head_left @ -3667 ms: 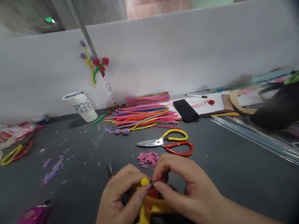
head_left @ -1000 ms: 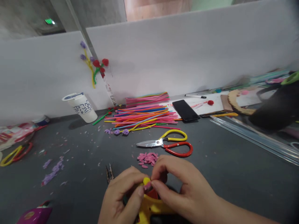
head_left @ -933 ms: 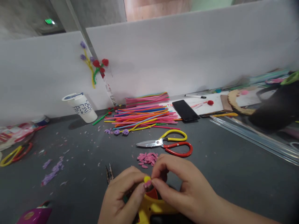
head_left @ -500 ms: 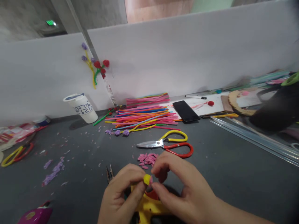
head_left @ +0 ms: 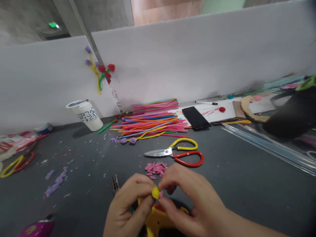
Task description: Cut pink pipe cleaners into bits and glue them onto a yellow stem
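Observation:
Between thumb and forefinger, my left hand [head_left: 132,204] pinches a small yellow fuzzy piece [head_left: 155,193]. A pink petal-like piece [head_left: 161,195] sits against its right side. My right hand [head_left: 195,197] has its thumb tip on that pink piece, with the forefinger curled just above it. Just beyond my fingers lies a small heap of cut pink pieces [head_left: 156,169]. Under my hands is a yellow tool [head_left: 160,219], possibly a glue gun, partly covered by them. Pliers [head_left: 115,184] with open jaws poke out left of my left hand.
Scissors [head_left: 177,152] with yellow and red handles lie past the pink heap. Behind them are many coloured pipe cleaners [head_left: 150,123] and a black phone [head_left: 196,117]. A white cup [head_left: 85,115] stands at the back left. Purple scraps [head_left: 56,182] lie to the left, clear strips [head_left: 266,144] right.
The yellow piece has turned slightly between my fingers, and the pink piece now shows lower on its right side. My right forefinger has come a little closer to it.

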`<state>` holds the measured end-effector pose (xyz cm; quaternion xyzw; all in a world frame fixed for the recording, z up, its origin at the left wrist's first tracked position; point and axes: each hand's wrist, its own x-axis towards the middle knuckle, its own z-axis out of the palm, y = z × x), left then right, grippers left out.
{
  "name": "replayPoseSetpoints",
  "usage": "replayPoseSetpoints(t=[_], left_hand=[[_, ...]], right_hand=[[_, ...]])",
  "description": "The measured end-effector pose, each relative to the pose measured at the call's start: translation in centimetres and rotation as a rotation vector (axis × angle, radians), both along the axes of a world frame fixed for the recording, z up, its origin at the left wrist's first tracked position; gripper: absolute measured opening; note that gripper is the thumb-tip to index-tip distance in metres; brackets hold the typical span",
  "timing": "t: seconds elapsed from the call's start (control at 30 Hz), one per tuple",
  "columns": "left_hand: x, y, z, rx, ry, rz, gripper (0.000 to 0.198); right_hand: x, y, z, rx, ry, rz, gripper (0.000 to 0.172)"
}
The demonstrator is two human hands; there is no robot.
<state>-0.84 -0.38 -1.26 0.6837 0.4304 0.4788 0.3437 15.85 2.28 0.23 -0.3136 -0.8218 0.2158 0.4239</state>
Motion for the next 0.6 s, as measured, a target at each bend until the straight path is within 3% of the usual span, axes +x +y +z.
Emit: replayPoseSetpoints(t=[0.33, 0.6], left_hand=[[0.08, -0.05, 0.25, 0.019, -0.007, -0.004, 0.019], [-0.14, 0.10, 0.20, 0.017, 0.015, -0.039, 0.020]], right_hand=[[0.00, 0.13, 0.56, -0.078, 0.025, 0.029, 0.008], [0.07, 0.26, 0.44, -0.037, 0.031, 0.031, 0.006]])
